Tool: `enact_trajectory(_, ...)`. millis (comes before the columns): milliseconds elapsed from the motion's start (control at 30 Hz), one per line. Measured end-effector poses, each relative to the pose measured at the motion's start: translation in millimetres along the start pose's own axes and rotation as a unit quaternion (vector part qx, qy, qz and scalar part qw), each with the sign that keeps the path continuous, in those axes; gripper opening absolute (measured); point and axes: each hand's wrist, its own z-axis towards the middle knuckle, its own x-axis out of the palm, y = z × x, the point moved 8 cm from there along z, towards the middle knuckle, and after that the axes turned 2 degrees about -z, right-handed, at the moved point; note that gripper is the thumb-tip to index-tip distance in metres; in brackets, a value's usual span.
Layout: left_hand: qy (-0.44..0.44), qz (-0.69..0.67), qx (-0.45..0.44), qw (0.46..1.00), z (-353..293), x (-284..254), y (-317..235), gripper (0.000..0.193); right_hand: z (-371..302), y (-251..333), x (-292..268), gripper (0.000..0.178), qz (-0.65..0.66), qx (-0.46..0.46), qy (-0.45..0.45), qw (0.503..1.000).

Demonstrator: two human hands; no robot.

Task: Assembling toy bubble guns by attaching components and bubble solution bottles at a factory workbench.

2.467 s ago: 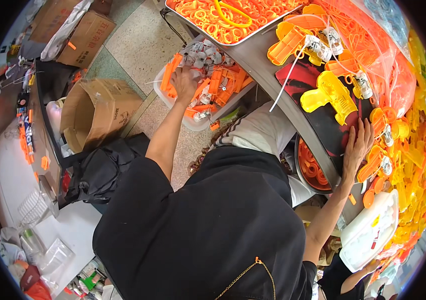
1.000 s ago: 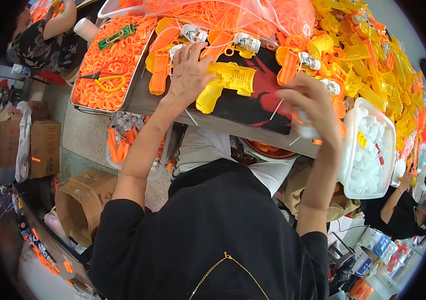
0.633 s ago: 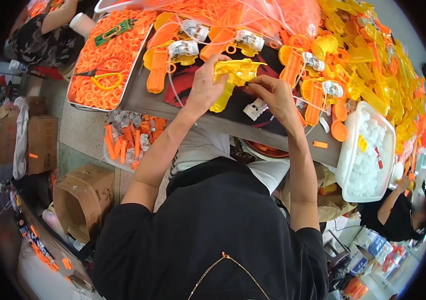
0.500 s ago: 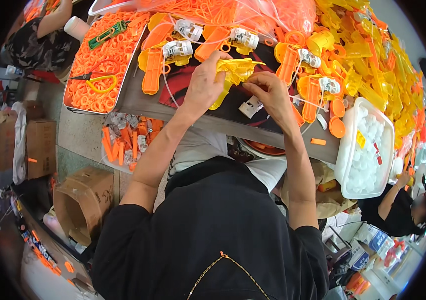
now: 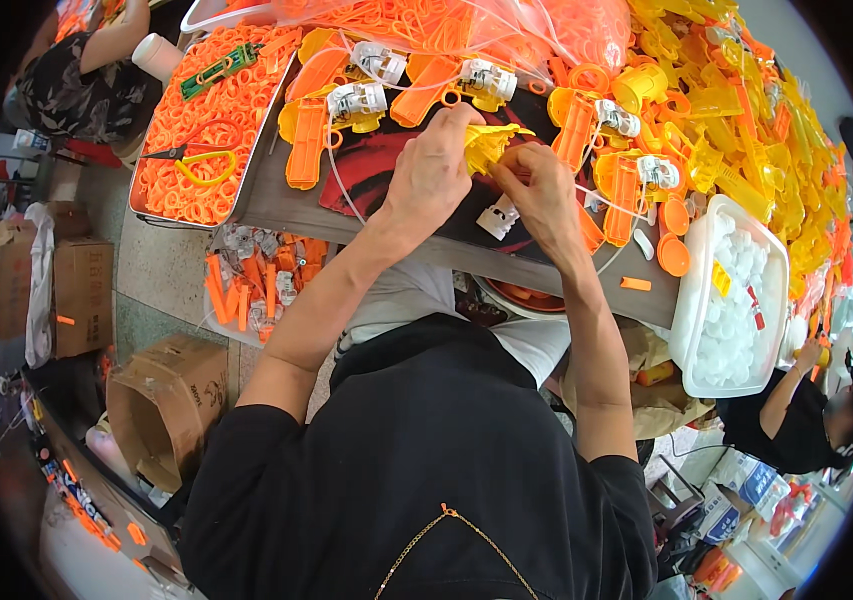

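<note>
Head view: my left hand (image 5: 431,175) grips a translucent yellow plastic gun-shaped half-shell (image 5: 484,146), thumb and fingers closed on its left part, while my right hand (image 5: 546,190) has its fingertips pinched together at the shell's right edge; I cannot tell whether they hold a small part. A second ago the shell lay flat on the black-and-red mat (image 5: 366,170); now I have it raised above the mat and turned so that less of it shows, which I take to mean the work has moved to that right edge. A small white plastic block (image 5: 495,218), newly on the mat, sits near side, just beside my right hand and apart from the shell, so it seems set aside for the moment.
</note>
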Motion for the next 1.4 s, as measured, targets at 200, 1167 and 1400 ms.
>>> enact_trajectory(200, 0.134, -0.347, -0.226, 0.9, -12.1, 17.6, 55.9, 0.033, 13.3, -14.6, 9.2, 0.019, 0.086, 0.064, 0.12, 0.987)
enact_trajectory(1167, -0.035, 0.21, 0.059, 0.975, -3.7, 14.4, -1.4, 0.014, -83.7, -28.8, -82.7, 0.036, -0.293, 0.044, -0.1, 0.95)
enact_trajectory(1400, 0.095, 0.228, 0.29, 0.925, 42.9, 96.2, -45.3, 0.018, -95.4, -21.3, -92.5, 0.033, 0.006, 0.137, -0.094, 0.986)
